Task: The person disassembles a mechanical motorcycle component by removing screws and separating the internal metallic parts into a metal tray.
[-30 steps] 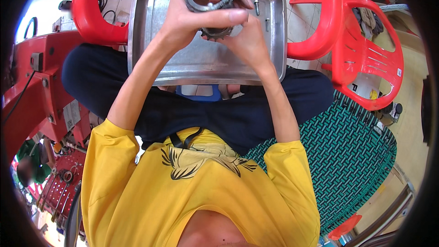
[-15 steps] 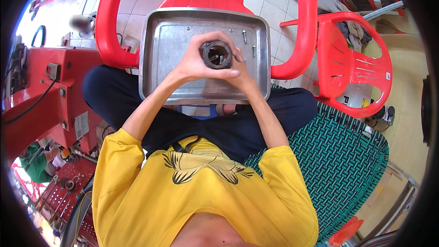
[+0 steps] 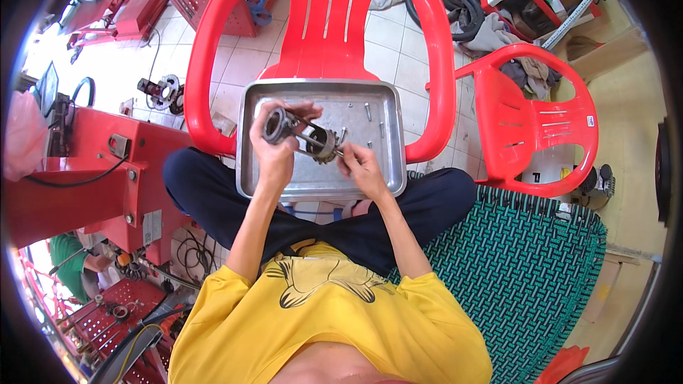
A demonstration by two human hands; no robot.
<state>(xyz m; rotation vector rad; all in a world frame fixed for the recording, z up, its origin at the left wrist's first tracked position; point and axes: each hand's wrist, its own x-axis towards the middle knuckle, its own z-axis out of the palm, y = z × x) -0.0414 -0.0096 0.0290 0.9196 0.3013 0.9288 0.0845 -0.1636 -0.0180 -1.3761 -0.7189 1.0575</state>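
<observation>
My left hand (image 3: 272,160) is wrapped round a dark metal cage-like part (image 3: 321,144), two toothed or notched rings joined by slim rods. The part is held tilted above a shallow metal tray (image 3: 327,189), one hollow end facing up toward me. At its right ring, my right hand (image 3: 366,170) has thumb and fingers pinched together. Something small sits at those fingertips, too small to make out. In the tray's right half lie several loose bolts, among them a long bolt (image 3: 368,112), and a small nut (image 3: 350,104).
The tray rests on a red plastic chair (image 3: 434,99) facing me. Another red chair (image 3: 530,128) stands to the right, beside a green and black woven seat (image 3: 512,270). A red machine (image 3: 92,171) is close on my left. Dark toothed metal parts (image 3: 167,92) lie on the tiled floor.
The cage-like part has gone from end-on between both hands to tilted sideways in my left hand. My right hand has moved down to its right end and pinches there. The whole view has shifted.
</observation>
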